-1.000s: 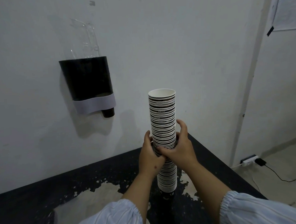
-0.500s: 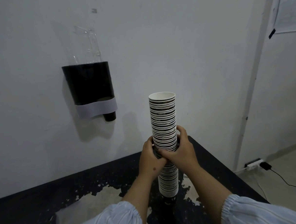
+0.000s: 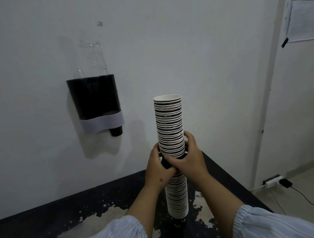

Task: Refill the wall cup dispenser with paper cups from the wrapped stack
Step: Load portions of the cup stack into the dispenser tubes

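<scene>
A tall stack of paper cups (image 3: 169, 125), white rims with dark bands, stands upright on the black table (image 3: 66, 214). My left hand (image 3: 157, 171) and my right hand (image 3: 187, 157) both grip the stack around its middle. At the grip, a dark gap shows between the upper part and the lower part of the stack (image 3: 176, 197). The wall cup dispenser (image 3: 95, 102), black with a grey band and a clear plastic top, hangs on the wall to the upper left. One dark cup bottom (image 3: 116, 132) pokes out below it.
The table's paint is chipped, showing pale patches (image 3: 96, 221). Its right edge drops to the floor, where a power strip and black cable (image 3: 274, 182) lie. A taped paper sheet (image 3: 301, 19) hangs on the right wall.
The view has tilted up a little, so dispenser and stack sit lower in frame. Both hands keep their grip at mid-stack; a dark gap now shows at the grip.
</scene>
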Motion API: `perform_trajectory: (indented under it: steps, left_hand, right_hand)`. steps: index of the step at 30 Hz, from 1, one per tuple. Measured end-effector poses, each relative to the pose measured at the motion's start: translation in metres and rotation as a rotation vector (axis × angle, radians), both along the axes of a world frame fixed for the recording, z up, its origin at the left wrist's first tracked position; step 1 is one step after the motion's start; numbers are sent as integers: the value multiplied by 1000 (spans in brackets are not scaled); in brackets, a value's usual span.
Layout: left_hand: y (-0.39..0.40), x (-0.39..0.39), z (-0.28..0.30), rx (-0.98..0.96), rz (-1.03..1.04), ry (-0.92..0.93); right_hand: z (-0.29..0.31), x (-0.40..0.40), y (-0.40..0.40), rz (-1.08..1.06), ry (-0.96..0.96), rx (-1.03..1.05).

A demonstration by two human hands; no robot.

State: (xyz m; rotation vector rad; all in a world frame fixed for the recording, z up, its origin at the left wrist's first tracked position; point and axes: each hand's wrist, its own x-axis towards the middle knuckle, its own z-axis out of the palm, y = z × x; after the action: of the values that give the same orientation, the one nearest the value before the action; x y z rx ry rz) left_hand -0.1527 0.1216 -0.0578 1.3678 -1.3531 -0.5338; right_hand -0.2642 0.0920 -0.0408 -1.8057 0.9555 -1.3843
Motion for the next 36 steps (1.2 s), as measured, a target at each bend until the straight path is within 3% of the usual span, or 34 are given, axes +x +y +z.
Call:
perform_trajectory:
  steps: [24, 36]
  left_hand:
    - [-2, 47, 85, -266, 58, -157]
    - [11, 120, 164, -342, 85, -65]
  right_hand:
    - [87, 36, -10, 91, -5, -225]
    - [160, 118, -19, 198, -77, -330]
